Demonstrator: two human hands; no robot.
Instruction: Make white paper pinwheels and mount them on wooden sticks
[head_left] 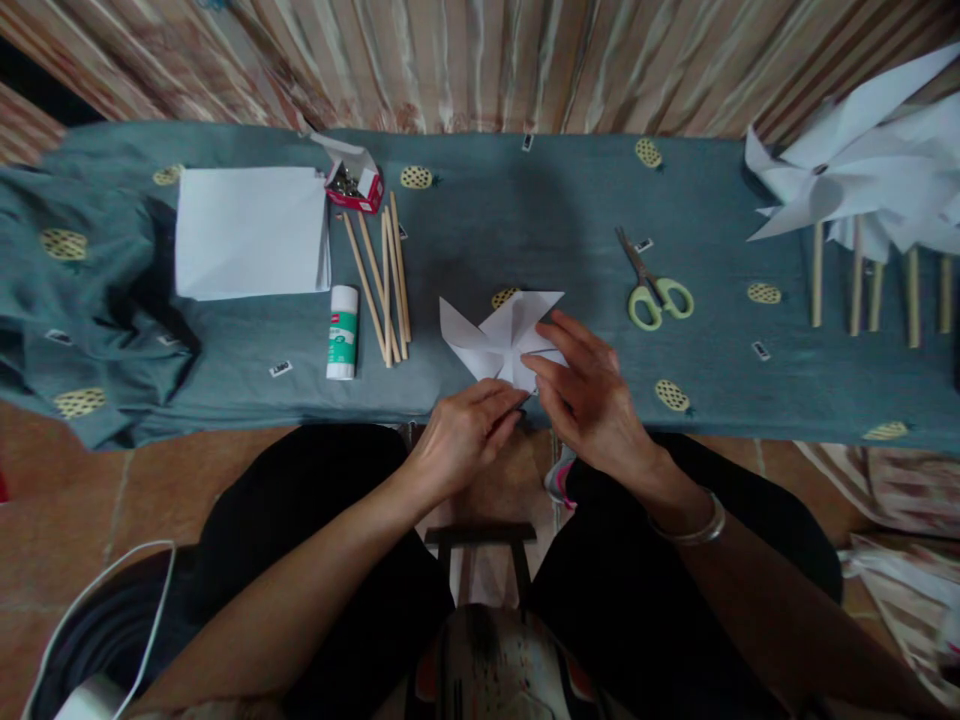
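1. Paper pinwheel (pixel 504 348), white and creased, lies on the tabletop (pixel 540 215) under the fingertips of both hands, near the edge closest to the person.
2. Left hand (pixel 476 425) comes in from the near side; its thumb and fingers are drawn together at the pinwheel's lower edge, pinching the paper there.
3. Right hand (pixel 589 390) arches over the pinwheel's right side, fingers spread apart, with one fingertip close to the folded centre and others on the right-hand vanes. A bracelet (pixel 716 522) circles that wrist.
4. Scissors (pixel 649 283) with light green handles rest beyond the right hand and a little to its right, blades pointing away.
5. Farther right of that hand, well apart, several white pinwheels (pixel 840 170) on wooden handles (pixel 856 275) lie overlapping.
6. To the left hand's left and beyond it, a glue stick (pixel 343 340) with a green and white label lies beside loose wooden sticks (pixel 387 290).
7. Past those sticks from the left hand, an open red and white box (pixel 369 195) shows small metal pieces (pixel 346 185), too small to identify.
8. Farthest left of the left hand among these supplies is a stack of white paper (pixel 251 235), just beside the box.
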